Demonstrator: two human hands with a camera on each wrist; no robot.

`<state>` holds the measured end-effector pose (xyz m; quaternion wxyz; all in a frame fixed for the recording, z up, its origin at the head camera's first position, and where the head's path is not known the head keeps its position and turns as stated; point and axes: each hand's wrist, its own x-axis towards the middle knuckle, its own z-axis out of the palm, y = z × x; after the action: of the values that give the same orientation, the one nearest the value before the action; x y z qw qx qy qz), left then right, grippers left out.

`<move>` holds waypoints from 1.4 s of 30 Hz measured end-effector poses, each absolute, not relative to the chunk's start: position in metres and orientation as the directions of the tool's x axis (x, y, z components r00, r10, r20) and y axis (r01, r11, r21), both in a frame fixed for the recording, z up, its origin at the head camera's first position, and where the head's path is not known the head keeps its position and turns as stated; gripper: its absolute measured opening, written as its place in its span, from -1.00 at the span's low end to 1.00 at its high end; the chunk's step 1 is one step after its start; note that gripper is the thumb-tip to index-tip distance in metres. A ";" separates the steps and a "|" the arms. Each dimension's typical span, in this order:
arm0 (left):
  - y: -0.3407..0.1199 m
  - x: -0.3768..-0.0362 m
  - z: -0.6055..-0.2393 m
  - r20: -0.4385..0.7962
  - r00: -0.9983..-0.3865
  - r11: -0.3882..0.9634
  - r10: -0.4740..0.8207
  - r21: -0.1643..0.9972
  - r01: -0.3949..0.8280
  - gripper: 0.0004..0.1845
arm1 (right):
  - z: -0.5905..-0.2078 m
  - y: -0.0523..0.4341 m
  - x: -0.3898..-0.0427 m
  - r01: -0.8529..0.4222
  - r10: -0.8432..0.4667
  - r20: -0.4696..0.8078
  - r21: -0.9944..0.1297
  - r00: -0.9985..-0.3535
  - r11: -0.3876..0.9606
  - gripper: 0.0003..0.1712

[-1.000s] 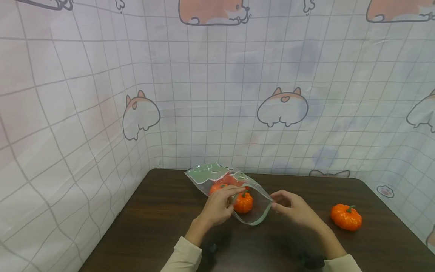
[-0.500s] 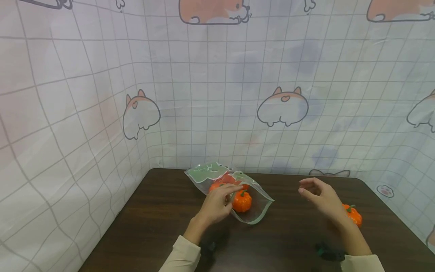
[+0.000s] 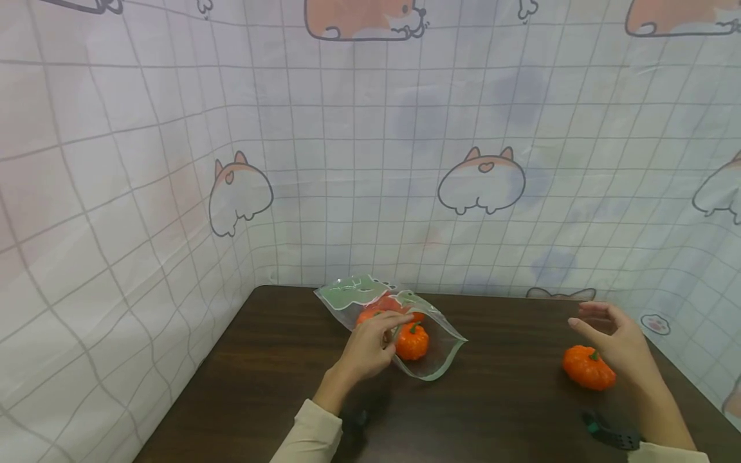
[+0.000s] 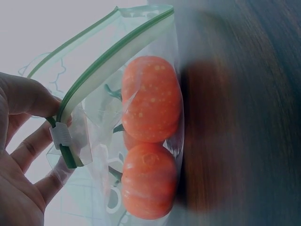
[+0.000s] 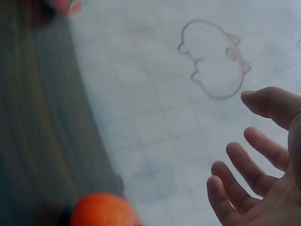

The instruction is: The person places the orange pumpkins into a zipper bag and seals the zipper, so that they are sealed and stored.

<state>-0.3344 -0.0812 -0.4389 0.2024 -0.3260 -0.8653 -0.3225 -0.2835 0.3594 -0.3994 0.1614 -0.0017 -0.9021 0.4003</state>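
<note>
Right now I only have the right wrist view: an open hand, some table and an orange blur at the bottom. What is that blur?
Observer: A small orange pumpkin on the table, loose, just beside the right hand, which is not touching it.
Operator: Where is the other hand?
Observer: The left hand pinches the green zip edge of a clear zip bag lying near the table's middle.
Operator: Anything in the bag?
Observer: Yes, orange pumpkins; the left wrist view shows at least two inside, and the bag's mouth stands open.
</note>
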 end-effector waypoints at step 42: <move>-0.081 -0.334 -0.440 0.580 -0.688 0.566 0.437 0.417 0.711 -0.36 | -0.476 0.431 -0.290 0.162 0.109 -0.120 -0.773 -0.987 0.613 0.16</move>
<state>-0.3337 -0.0808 -0.4400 0.2112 -0.3339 -0.8593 -0.3249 -0.2904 0.4306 -0.4765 -0.0302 -0.0755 -0.8975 0.4334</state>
